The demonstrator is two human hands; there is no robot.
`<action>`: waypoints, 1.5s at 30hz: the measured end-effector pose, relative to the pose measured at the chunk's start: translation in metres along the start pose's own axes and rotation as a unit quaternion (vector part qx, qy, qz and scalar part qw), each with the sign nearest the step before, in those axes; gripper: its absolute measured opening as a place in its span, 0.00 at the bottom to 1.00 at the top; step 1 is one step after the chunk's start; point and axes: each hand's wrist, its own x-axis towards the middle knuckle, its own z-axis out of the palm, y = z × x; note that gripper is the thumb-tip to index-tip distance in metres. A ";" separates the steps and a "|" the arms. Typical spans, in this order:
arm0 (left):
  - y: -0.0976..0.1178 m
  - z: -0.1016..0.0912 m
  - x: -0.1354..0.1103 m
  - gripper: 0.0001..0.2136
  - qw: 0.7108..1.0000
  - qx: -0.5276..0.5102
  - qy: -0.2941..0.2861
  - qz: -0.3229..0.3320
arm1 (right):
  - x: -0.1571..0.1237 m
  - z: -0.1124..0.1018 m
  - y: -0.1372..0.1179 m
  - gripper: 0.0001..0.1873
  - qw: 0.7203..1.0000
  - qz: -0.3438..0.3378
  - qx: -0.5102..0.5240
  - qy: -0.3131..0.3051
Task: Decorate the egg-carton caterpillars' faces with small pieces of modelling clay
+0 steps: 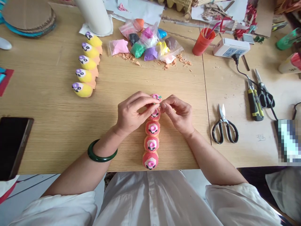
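Note:
A row of clay-covered egg-carton cups (151,143) in coral red stands in front of me, each with a pale face, a pink ring and dark marks. Over its far end, my left hand (131,111) and my right hand (180,115) meet fingertip to fingertip, both pinched closed. Whatever lies between the fingers is too small to make out, though a trace of green shows near the left fingertips. On the farthest cup sits a small green piece (160,97). My hands partly hide the two farthest cups.
A similar yellow row (85,76) stands at the left. Bags of coloured clay (150,54) lie at the back beside a red cup (203,42) of sticks. To the right are scissors (222,121), a cutter (255,102) and a power strip (231,47). A phone (13,144) lies left.

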 end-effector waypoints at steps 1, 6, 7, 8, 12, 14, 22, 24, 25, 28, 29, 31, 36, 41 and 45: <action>0.000 0.001 0.000 0.08 0.999 -0.026 0.013 -0.041 | 0.000 0.000 -0.001 0.13 1.000 0.008 0.012 0.010; -0.002 0.002 0.008 0.08 0.923 -0.262 0.100 -0.264 | 0.002 0.001 -0.002 0.19 0.993 0.091 0.065 0.038; -0.003 0.002 0.010 0.06 0.899 -0.304 0.101 -0.299 | 0.003 0.002 -0.001 0.20 0.991 0.108 0.075 0.037; -0.003 0.002 0.012 0.05 0.876 -0.340 0.097 -0.329 | 0.003 0.002 0.000 0.21 0.988 0.120 0.085 0.035; 0.002 -0.001 0.015 0.04 0.811 -0.428 0.051 -0.397 | 0.004 0.002 0.003 0.22 0.984 0.138 0.108 0.034; 0.006 -0.001 0.013 0.05 0.827 -0.408 0.007 -0.388 | 0.004 0.002 0.002 0.22 0.983 0.141 0.115 0.029; 0.012 0.003 0.001 0.06 0.970 -0.185 -0.016 -0.159 | 0.005 0.004 -0.008 0.23 0.985 0.145 0.098 -0.003; 0.011 0.005 -0.001 0.05 0.981 -0.148 0.003 -0.123 | 0.005 0.005 -0.010 0.23 0.985 0.142 0.100 -0.002; 0.011 0.005 -0.002 0.05 0.985 -0.136 0.011 -0.107 | 0.005 0.005 -0.010 0.22 0.985 0.141 0.100 0.000; 0.010 0.006 -0.002 0.05 0.990 -0.116 0.027 -0.072 | 0.004 0.004 -0.012 0.21 0.987 0.137 0.085 -0.001; 0.010 0.007 -0.002 0.05 0.991 -0.113 0.031 -0.065 | 0.003 0.004 -0.012 0.21 0.988 0.136 0.079 -0.003; 0.010 0.007 -0.002 0.05 0.991 -0.112 0.039 -0.064 | 0.003 0.004 -0.010 0.21 0.987 0.138 0.077 -0.009; 0.012 0.007 -0.001 0.03 0.985 -0.127 0.042 -0.107 | 0.002 0.006 -0.005 0.23 0.980 0.163 0.116 -0.019; 0.013 0.006 -0.001 0.05 0.982 -0.138 0.028 -0.130 | 0.003 0.007 -0.008 0.22 0.983 0.148 0.105 0.004; 0.013 0.004 -0.002 0.12 0.968 -0.164 0.008 -0.191 | 0.002 0.008 -0.010 0.21 0.986 0.139 0.090 0.025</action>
